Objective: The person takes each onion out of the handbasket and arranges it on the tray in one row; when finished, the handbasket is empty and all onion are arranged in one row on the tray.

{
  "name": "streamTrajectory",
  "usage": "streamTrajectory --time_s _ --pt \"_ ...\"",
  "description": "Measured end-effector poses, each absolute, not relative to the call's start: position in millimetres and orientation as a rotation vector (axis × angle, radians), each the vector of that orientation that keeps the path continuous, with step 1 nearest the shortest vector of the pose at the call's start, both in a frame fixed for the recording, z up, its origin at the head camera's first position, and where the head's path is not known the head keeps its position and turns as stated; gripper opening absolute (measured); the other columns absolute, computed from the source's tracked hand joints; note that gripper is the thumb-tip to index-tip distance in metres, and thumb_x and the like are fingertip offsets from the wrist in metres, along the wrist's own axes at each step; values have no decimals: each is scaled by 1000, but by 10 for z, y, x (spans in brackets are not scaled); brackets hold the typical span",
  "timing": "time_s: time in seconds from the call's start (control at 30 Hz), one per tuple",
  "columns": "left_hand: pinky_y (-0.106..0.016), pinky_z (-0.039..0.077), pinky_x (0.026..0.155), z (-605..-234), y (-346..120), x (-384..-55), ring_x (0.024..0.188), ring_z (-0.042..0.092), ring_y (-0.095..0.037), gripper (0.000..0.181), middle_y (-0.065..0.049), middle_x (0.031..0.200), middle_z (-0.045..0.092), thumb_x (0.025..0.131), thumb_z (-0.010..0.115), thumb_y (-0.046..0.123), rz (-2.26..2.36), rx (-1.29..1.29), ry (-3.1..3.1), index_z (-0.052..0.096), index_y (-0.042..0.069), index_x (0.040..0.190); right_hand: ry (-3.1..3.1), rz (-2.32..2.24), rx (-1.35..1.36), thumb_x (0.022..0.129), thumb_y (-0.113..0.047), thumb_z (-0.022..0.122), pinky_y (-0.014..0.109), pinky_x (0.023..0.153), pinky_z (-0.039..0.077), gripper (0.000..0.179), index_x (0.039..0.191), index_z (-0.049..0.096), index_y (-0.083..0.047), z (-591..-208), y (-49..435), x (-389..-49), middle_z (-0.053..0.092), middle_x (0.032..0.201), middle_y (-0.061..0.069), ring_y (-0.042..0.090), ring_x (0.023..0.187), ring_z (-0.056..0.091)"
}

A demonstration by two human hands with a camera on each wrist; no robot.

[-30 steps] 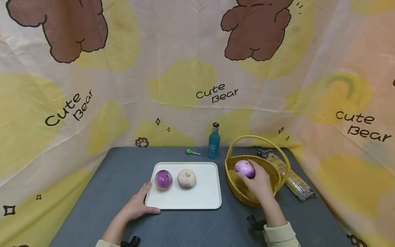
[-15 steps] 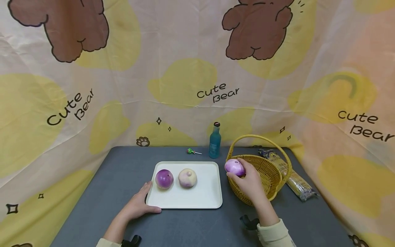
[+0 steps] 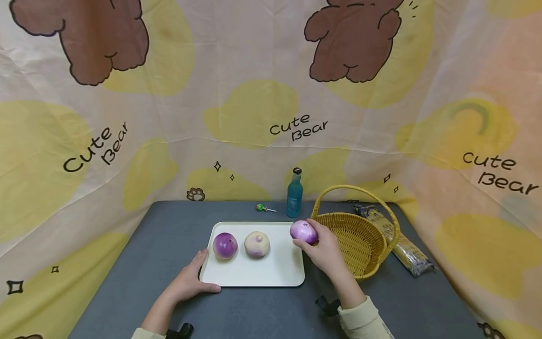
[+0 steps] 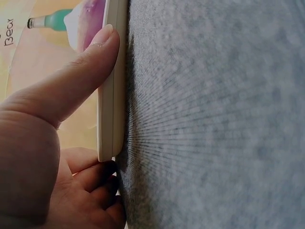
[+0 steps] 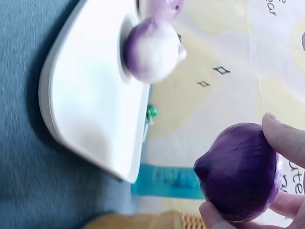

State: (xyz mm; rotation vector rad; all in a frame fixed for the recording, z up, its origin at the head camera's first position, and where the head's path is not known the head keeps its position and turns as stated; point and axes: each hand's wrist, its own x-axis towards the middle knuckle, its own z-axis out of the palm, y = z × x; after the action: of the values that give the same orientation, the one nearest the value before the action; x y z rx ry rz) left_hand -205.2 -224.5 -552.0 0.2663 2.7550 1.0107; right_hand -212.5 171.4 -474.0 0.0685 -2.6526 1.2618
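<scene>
We see the right hand (image 3: 323,252) clamped on a purple onion (image 3: 303,232), held above the white tray's (image 3: 254,275) 3 o'clock edge, just beside the basket (image 3: 360,240) rim. The left hand (image 3: 188,282) grips the tray's 7 o'clock corner. Bare tray surface lies at 6 o'clock of two resting onions (image 3: 240,245).

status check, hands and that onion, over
Right hand grips purple onion, above tray's right edge. Left hand holds tray's near-left corner. Two onions on tray; right side bare.
</scene>
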Motion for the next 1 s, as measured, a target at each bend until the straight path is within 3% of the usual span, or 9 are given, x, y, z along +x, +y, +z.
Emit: streamTrajectory --time_s 0.17,0.63,1.0 --pt "-65 18 120 -5521 -2249 -2052 153 12 -47 130 -27 164 21 65 92 51 1008 263 2756 19 -5 158 -2672 1267 92 82 -43 83 55 98 53 75 142 56 -9 -4815 1584 -2176 62 136 16 35 121 62" --pt "-65 18 119 -5521 -2253 -2043 153 12 -47 131 -29 163 21 65 92 49 1028 261 2752 19 -5 158 -2698 1176 180 80 -37 86 56 95 52 70 137 59 -6 -5067 1264 -2297 61 131 21 39 116 61" --pt "-65 18 120 -5519 -2244 -2042 153 12 -46 131 -28 164 20 65 92 50 1030 249 2745 19 -4 159 -2797 1155 96 82 -39 84 54 94 53 73 140 57 -5 -5243 1205 -2381 61 128 23 38 115 61"
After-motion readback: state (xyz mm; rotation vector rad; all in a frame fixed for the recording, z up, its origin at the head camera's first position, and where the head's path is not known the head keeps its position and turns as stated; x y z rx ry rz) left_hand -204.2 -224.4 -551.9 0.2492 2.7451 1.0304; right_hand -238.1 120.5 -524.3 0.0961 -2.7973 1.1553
